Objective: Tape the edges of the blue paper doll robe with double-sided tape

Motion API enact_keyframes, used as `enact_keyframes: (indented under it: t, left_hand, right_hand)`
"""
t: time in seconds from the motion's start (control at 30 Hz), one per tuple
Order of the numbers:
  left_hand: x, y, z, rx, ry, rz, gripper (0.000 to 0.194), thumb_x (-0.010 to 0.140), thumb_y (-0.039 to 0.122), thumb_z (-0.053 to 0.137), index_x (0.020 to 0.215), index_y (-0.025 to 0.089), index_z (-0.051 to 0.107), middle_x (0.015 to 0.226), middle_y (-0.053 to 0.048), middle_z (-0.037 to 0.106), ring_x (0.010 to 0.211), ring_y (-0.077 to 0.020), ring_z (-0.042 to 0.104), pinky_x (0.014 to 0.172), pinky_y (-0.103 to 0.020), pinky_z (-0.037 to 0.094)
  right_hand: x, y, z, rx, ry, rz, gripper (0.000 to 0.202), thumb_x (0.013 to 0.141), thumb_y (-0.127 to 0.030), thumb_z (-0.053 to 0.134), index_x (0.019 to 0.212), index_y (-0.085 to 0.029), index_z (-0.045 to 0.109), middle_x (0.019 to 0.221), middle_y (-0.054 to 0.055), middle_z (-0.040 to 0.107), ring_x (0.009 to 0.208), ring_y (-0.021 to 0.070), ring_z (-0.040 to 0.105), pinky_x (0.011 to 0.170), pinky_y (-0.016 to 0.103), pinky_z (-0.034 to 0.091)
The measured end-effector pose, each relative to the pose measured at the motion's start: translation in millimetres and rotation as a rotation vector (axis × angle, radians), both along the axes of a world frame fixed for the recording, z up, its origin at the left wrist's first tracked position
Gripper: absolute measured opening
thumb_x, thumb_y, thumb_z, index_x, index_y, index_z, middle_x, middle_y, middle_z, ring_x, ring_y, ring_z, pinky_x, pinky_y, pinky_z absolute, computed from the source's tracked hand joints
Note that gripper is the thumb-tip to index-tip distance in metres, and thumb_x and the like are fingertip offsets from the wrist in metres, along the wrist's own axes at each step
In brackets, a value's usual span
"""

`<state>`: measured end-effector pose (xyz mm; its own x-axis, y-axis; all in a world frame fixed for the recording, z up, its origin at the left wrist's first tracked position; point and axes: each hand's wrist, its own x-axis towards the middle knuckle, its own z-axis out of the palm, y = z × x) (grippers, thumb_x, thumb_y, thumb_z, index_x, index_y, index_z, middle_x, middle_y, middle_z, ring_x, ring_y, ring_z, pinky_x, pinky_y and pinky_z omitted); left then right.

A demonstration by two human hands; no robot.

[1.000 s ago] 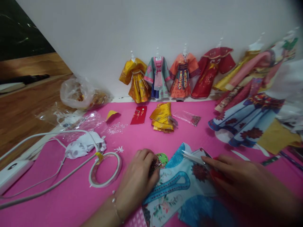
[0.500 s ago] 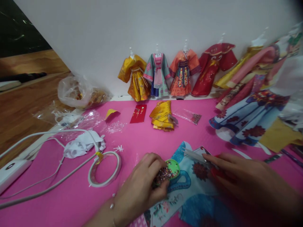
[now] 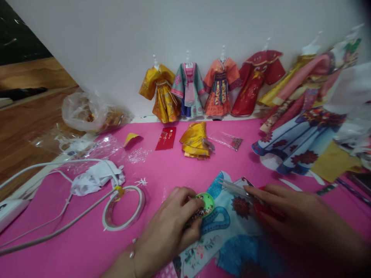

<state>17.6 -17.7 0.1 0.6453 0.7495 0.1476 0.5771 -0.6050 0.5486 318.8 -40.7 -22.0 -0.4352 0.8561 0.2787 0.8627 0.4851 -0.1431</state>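
Note:
A small round green dish (image 3: 209, 204) with mixed coloured beads is gripped between the thumb and fingers of my left hand (image 3: 171, 222); those fingers partly cover the beads. My right hand (image 3: 292, 210) is closed around scissors (image 3: 233, 188) with red handles. Their blades point left, slightly apart, above the printed fabric. Beneath both hands lies light-blue fabric (image 3: 228, 216) with dark red flower prints and blue cut shapes. A piece with a floral branch (image 3: 199, 251) lies nearer me. The lower right is blurred and partly hidden by my right hand.
Dressed miniature stands, including a gold outfit (image 3: 165, 96), line the white wall. Folded yellow fabric (image 3: 195, 142), a red card (image 3: 166, 139) and a bag of beads (image 3: 228, 141) lie on the pink surface. At left are a tape roll (image 3: 140, 206), cables (image 3: 72, 224) and plastic bags (image 3: 87, 112).
The whole view has shifted a little, so things appear slightly further left. My left fingers cover more of the beads. The scissors stay in my right hand.

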Motion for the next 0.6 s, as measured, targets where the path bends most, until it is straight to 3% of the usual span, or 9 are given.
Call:
enact_keyframes:
  t: [0.33,0.6]
  left_hand:
    - [0.6,2.6,-4.8,0.005,0.009,-0.035,0.026,0.09,0.008,0.051,0.11,0.02,0.059,0.11,-0.008,0.059,0.101,-0.0231,0.06,0.085,-0.038,0.055]
    - [1.2,0.3,-3.5,0.006,0.023,-0.064,0.024,0.09,0.007,0.052,0.108,0.019,0.062,0.109,-0.009,0.059,0.099,-0.0227,0.06,0.082,-0.037,0.055]
  right_hand:
    - [-0.6,0.1,-1.6,0.013,0.022,0.001,0.039,0.097,-0.028,0.045,0.13,-0.027,0.064,0.081,0.002,0.068,0.057,0.021,0.071,0.046,0.033,0.057]
    - [1.8,-1.2,-1.9,0.007,0.022,-0.002,0.039,0.096,-0.026,0.046,0.13,-0.029,0.064,0.09,0.003,0.072,0.059,0.0202,0.071,0.048,0.033,0.059]
